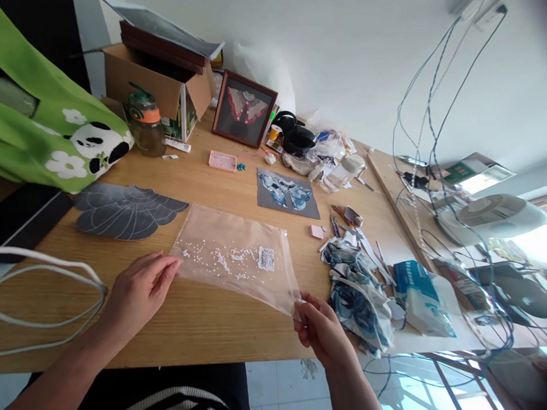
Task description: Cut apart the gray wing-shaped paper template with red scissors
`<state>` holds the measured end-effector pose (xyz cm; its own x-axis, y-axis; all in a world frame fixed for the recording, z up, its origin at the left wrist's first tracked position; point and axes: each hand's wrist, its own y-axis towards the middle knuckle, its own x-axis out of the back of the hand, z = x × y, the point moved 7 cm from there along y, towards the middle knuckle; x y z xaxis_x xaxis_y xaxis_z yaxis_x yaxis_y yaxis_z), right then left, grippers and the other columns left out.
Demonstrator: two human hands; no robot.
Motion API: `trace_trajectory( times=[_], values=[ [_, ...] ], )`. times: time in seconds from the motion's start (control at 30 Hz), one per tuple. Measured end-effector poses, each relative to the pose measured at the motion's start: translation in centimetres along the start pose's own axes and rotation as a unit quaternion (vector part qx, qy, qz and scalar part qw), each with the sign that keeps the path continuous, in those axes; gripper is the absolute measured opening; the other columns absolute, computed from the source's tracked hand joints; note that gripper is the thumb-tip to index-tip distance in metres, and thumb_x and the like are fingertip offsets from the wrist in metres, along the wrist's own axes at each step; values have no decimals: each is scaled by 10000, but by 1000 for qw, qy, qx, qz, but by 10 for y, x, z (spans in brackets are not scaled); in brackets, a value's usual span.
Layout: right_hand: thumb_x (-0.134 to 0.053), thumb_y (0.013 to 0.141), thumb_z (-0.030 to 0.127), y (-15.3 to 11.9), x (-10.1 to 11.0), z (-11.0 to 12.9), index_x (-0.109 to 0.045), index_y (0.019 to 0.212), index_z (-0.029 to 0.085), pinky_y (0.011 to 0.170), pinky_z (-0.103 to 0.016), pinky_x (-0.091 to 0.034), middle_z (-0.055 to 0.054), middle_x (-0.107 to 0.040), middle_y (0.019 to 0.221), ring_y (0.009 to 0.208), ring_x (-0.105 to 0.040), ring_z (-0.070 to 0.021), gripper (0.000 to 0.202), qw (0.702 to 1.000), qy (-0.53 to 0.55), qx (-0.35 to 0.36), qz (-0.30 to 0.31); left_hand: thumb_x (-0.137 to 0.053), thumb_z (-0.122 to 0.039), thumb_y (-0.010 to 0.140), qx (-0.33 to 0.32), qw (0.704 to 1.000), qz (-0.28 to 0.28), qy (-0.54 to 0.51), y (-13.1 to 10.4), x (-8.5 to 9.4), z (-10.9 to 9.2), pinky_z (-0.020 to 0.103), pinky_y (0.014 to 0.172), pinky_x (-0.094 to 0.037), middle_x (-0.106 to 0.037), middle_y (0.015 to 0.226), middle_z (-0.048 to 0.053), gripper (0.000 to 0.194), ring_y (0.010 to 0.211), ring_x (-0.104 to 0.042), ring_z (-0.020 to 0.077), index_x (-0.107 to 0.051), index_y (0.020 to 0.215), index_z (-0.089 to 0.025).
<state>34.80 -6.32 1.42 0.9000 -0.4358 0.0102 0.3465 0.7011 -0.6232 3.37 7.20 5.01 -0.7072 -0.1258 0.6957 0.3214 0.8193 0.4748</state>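
Stretching between two bare hands, a see-through plastic bag (235, 229) spread out flat above the wooden desk (207, 328), near its front edge. From where I stood it looked thin and faintly cloudy, the tan of the desk showing through. Small white beads (222, 263) were scattered inside, thickest in clumps around the middle and sparser toward the left. A white printed label (266, 259), its lettering too small for me to read, sat right of the beads, and a narrow band ran down the bag's right-hand edge.

The left hand (143, 283) had its thumb and fingers closed together on the bag's left edge; the right hand (320, 328) pinched the near right corner between thumb and fingertips. Beyond the bag lay a grey board with a blue-and-white fabric butterfly (286, 191), and a dark scalloped sheet (126, 210) rested just beside its far left corner.
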Motion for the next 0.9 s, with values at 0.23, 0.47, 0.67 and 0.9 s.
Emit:
trace_trajectory(
  times=[0.23, 0.47, 0.67, 0.9],
  values=[
    [-768, 629, 599, 13, -4, -12, -589, 828, 153, 293, -137, -300, 49, -532, 489, 344, -419, -51, 520, 1000, -2, -14, 14, -514, -280, 944, -19, 1000, 1, 14, -1, -6, 1, 298, 776, -518, -727, 884, 42, 162, 854, -687, 206, -655, 947, -201],
    [-762, 662, 483, 18, -6, -4, -597, 1009, 139, 315, -154, -362, 46, -568, 517, 377, -435, -67, 516, 997, -58, 54, -6, -511, -275, 943, 0, 1000, 5, 3, -1, -6, -1, 308, 791, -517, -719, 829, 29, 170, 821, -680, 194, -663, 939, -201],
    [-725, 664, 435, 18, -9, 0, -533, 1139, 153, 318, -176, -399, 58, -573, 504, 371, -458, -90, 585, 994, -97, 50, -2, -515, -286, 941, 7, 1000, 2, -1, 1, -3, -1, 308, 788, -530, -733, 836, 39, 174, 860, -690, 201, -662, 939, -193],
    [-689, 707, 407, 14, -13, 1, -535, 1010, 200, 338, -174, -427, 47, -622, 548, 382, -517, -100, 398, 991, -117, 48, 34, -496, -374, 937, 34, 999, 25, -6, -2, -6, 10, 335, 825, -539, -728, 738, 28, 255, 884, -701, 228, -673, 833, -223]
  ],
)
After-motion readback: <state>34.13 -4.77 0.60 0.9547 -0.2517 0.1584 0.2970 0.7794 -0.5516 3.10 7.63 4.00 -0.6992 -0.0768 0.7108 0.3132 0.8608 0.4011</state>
